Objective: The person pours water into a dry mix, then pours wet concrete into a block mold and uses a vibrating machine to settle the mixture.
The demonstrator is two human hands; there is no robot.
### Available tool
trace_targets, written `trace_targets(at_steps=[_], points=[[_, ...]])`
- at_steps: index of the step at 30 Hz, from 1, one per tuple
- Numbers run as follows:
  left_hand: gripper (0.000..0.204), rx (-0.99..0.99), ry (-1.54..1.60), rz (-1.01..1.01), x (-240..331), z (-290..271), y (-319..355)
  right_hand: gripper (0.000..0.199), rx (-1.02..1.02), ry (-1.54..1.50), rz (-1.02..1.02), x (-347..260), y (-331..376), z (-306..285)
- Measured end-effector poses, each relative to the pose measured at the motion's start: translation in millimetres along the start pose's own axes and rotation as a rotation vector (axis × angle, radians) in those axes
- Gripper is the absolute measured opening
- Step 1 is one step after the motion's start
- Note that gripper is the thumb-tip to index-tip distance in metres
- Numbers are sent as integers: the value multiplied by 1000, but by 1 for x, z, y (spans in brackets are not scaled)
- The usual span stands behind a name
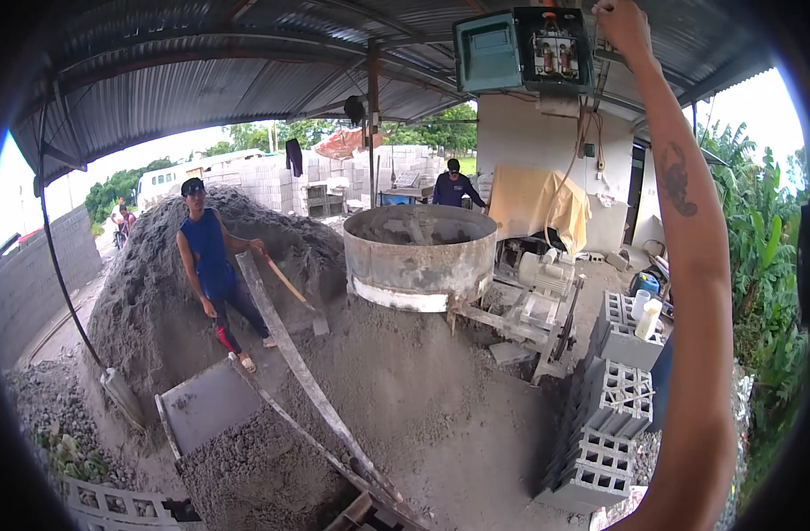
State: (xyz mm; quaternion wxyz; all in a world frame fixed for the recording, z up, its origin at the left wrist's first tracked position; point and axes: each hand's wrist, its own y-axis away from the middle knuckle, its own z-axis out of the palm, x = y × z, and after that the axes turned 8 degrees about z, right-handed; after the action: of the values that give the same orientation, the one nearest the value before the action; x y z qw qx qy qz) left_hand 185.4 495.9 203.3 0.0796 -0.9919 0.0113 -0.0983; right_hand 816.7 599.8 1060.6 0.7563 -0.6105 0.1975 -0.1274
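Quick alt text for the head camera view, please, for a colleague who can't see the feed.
The wearer's right hand reaches up to an open electrical switch box under a metal roof. Below stand a round drum mixer amid grey sand, stacked concrete blocks, and a person with a shovel.

Right hand [619, 25] at top edge of frame, fingers cut off, grip by open switch box [553, 46] unreadable. Left hand out of frame. Mixer drum [420, 255] contents in shadow. Far person [455, 186] behind drum, lower body hidden. Hollow blocks [86, 501] lower left cropped by rim.
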Motion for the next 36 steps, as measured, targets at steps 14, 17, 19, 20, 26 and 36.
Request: trace_targets(at_steps=[14, 17, 19, 20, 26, 36], points=[[39, 30, 4, 42, -95, 114, -5, 19, -1873, -1619, -255, -275, 799, -373], [38, 46, -33, 47, -82, 128, -9, 24, -1571, -1523, 4, -291, 880, -419], [37, 65, -44, -10, -83, 130, -9, 29, -1610, -1430, -17, -296, 926, -432], [37, 99, -44, -53, -82, 131, -6, 30, -1646, -1312, -182, -296, 944, -433], [45, 110, -62, -28, -64, 116, -14, 53, -1709, -1032, -279, -325, 989, -432], [49, 253, 57, -93, -32, 98, 86, 51, -1605, -1008, -307, -267, 949, -497]])
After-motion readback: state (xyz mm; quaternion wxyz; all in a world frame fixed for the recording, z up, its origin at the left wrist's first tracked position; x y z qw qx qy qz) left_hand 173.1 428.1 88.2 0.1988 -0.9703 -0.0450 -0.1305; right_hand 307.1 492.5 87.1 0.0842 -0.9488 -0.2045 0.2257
